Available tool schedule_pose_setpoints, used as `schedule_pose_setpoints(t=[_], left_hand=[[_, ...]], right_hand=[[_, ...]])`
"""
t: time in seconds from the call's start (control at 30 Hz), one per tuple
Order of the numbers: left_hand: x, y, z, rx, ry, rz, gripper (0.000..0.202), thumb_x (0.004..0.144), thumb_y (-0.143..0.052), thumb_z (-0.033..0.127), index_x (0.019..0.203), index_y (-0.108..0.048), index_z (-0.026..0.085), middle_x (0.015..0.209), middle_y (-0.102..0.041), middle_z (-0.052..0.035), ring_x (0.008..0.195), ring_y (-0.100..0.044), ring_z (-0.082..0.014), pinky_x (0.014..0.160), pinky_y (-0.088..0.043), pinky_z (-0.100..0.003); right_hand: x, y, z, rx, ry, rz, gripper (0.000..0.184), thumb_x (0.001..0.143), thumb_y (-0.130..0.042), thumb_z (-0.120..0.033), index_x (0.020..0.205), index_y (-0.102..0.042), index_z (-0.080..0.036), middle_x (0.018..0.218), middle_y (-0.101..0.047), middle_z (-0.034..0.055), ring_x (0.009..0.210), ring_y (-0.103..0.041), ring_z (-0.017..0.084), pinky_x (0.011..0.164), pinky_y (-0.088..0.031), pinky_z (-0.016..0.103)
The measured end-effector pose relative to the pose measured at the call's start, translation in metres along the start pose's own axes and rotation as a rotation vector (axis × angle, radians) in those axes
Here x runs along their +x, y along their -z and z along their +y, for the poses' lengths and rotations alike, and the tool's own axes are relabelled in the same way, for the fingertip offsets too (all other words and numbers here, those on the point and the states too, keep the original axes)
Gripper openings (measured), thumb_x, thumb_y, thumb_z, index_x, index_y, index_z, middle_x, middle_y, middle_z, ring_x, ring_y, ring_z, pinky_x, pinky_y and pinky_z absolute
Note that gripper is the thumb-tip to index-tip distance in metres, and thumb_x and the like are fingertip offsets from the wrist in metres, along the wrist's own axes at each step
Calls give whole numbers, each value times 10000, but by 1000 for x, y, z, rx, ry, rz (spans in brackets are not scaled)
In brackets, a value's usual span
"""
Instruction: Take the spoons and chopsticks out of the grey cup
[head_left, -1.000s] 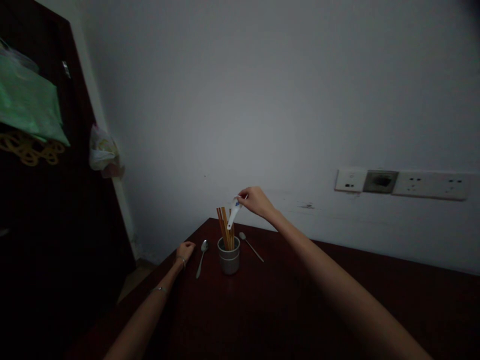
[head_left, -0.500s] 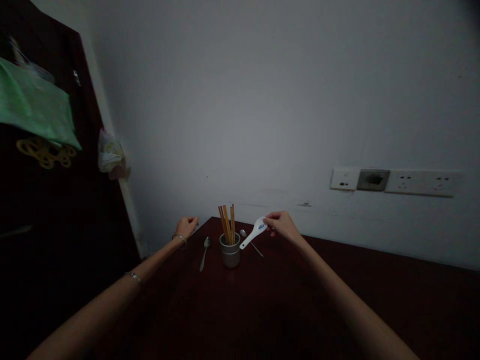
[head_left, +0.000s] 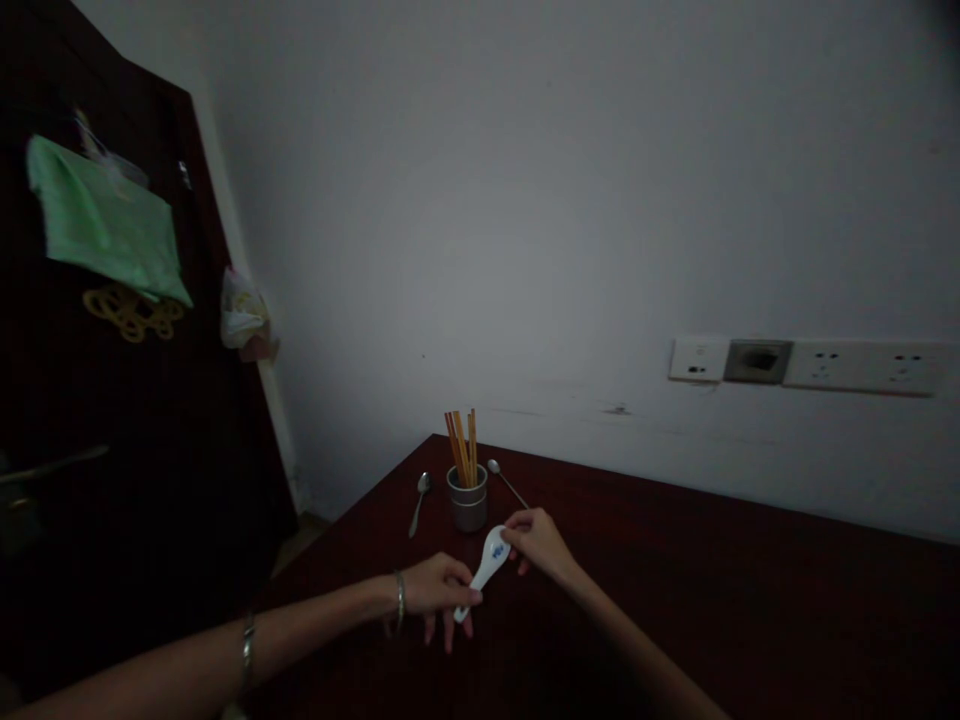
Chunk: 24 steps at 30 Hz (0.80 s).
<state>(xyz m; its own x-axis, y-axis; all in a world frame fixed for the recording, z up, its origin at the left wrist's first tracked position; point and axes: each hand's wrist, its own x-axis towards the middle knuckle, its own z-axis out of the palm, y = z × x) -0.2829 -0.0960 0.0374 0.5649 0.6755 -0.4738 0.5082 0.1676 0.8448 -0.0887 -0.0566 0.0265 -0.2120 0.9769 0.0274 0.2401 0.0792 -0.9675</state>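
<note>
A white soup spoon (head_left: 487,563) with a blue mark in its bowl is held in front of the grey holder. My right hand (head_left: 536,542) pinches the rim of its bowl. At the handle end, my left hand (head_left: 441,587) has thumb and fingers closed about the handle, with the other fingers hanging loose below. Just behind stands the grey cylindrical holder (head_left: 469,508) with several wooden chopsticks (head_left: 463,448) upright in it. A metal spoon (head_left: 420,503) lies left of the holder. A second, long thin metal spoon (head_left: 510,482) lies to its right, its lower end near my right hand.
The dark red table (head_left: 675,570) runs along a grey-white wall (head_left: 525,200) with switches and sockets (head_left: 825,365). On the left is a dark door (head_left: 135,520) with a green cloth (head_left: 112,220) hanging on it. A plastic bag (head_left: 244,312) hangs by the door frame.
My right hand has brought the soup spoon down and nearer, from beside the chopsticks to in front of the holder. My left hand has come from the table's far left edge onto the spoon's handle.
</note>
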Motion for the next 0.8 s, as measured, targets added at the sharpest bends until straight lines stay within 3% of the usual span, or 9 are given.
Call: schedule_pose_setpoints(t=[0.13, 0.3, 0.37, 0.57, 0.8], left_hand=[[-5, -11, -14, 133, 64, 197, 382, 552, -639, 494, 582, -517, 133, 477, -558, -12, 316, -463, -94, 307, -343, -193], [-19, -7, -29, 300, 111, 456, 324, 527, -669, 429, 498, -525, 140, 408, -495, 27, 287, -402, -76, 281, -297, -188], [-27, -1, -34, 242, 122, 489, 336, 498, -685, 440, 498, -534, 140, 403, -473, 43, 280, -381, -67, 283, -299, -191], [-56, 11, -47, -30, 132, 417, 417, 506, -650, 534, 481, -530, 136, 380, -447, 48, 284, -334, -47, 302, -330, -198], [-77, 38, -77, -47, 243, 726, 424, 592, -622, 450, 360, -434, 150, 295, -373, 43, 252, -310, -59, 294, -298, -212]], right_hand=[[-9, -23, 2, 11, -25, -50, 82, 635, -507, -183, 661, -547, -116, 438, -509, -40, 344, -472, 77, 276, -405, 173], [-9, -51, 0, 46, -38, -73, 83, 629, -528, -188, 673, -544, -120, 457, -511, -40, 362, -484, 79, 280, -415, 173], [-6, -63, 0, 80, -32, -90, 97, 639, -529, -198, 687, -546, -116, 475, -511, -37, 383, -488, 76, 284, -417, 165], [-1, -93, 3, 202, 25, -183, 237, 649, -566, -324, 732, -569, -102, 557, -538, -8, 453, -517, 93, 310, -430, 183], [-4, -101, 18, 200, 6, -315, 439, 667, -499, -538, 751, -556, -111, 586, -518, -4, 457, -520, 96, 321, -446, 208]])
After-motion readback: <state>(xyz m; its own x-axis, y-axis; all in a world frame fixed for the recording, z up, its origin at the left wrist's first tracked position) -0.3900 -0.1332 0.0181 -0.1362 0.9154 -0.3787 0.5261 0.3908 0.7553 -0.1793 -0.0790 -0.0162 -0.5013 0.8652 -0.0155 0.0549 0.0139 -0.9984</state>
